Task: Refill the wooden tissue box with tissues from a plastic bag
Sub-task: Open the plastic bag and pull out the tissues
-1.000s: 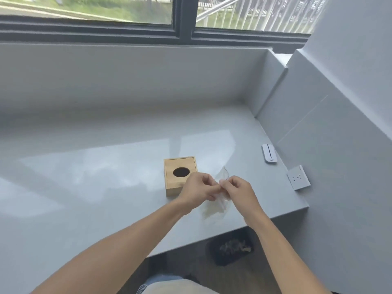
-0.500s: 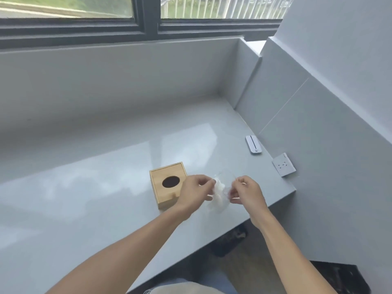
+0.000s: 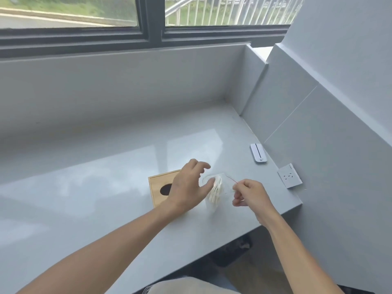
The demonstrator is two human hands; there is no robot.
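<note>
While pinched only by right hand at one edge, bag of tissues hangs above table beside box; left hand open, not gripping. Could slip, spill tissues.

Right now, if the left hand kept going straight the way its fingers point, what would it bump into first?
Most likely the clear plastic bag of tissues: the left hand is open, fingers spread toward it. Depth is hard to judge, so it may already be touching.
</note>
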